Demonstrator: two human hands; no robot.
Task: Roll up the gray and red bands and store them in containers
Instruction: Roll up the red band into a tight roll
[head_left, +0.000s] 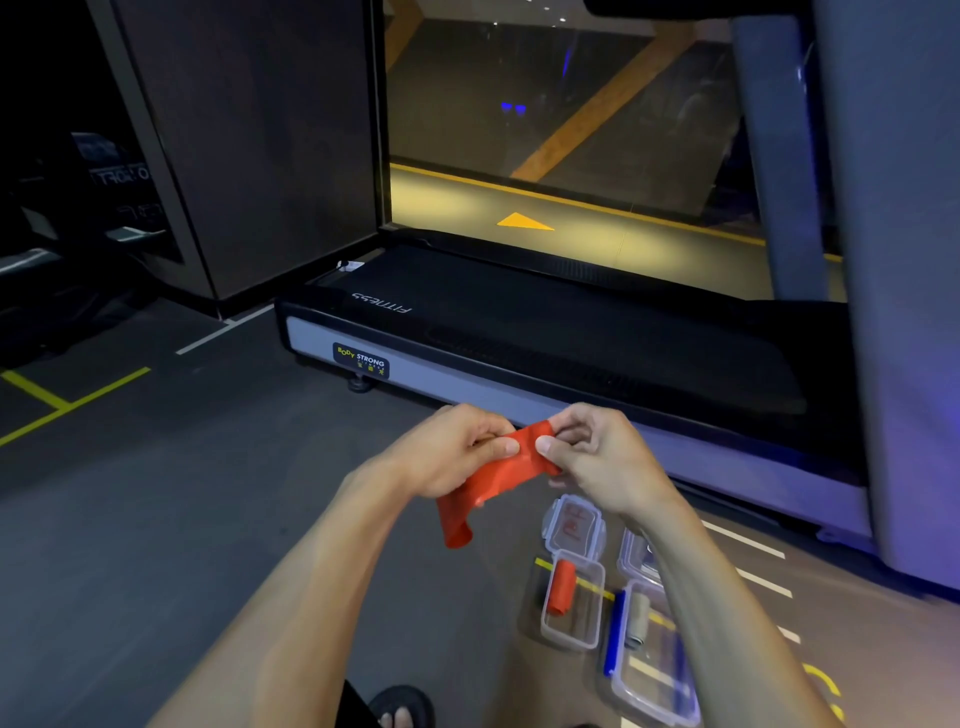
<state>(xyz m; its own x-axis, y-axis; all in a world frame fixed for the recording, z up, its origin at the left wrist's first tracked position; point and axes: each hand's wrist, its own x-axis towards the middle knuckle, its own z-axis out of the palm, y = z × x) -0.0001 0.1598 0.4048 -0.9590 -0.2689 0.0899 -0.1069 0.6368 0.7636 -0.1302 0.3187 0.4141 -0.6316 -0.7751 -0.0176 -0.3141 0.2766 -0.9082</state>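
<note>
Down nearest the person's feet, two clear lidded containers sit on the gym floor: the small container (572, 603) already holds a rolled red band (561, 587), its lid (574, 525) swung open behind it, and the larger container (655, 660) beside it holds what looks like a rolled gray band (638, 619). Above them, the left hand (447, 457) and right hand (597, 457) each pinch the top end of an unrolled red band (493, 478), thumbs pressing its upper edge, while the free tail droops in a loose curl. It looks thin, light, limp and stretchy, likely a bit tacky, so a tight roll is best started from that pinched end with even tension. Farther off, the treadmill (519, 332) carries a "BODY STRONG" badge and "FITNESS" printed upside down on its deck.
</note>
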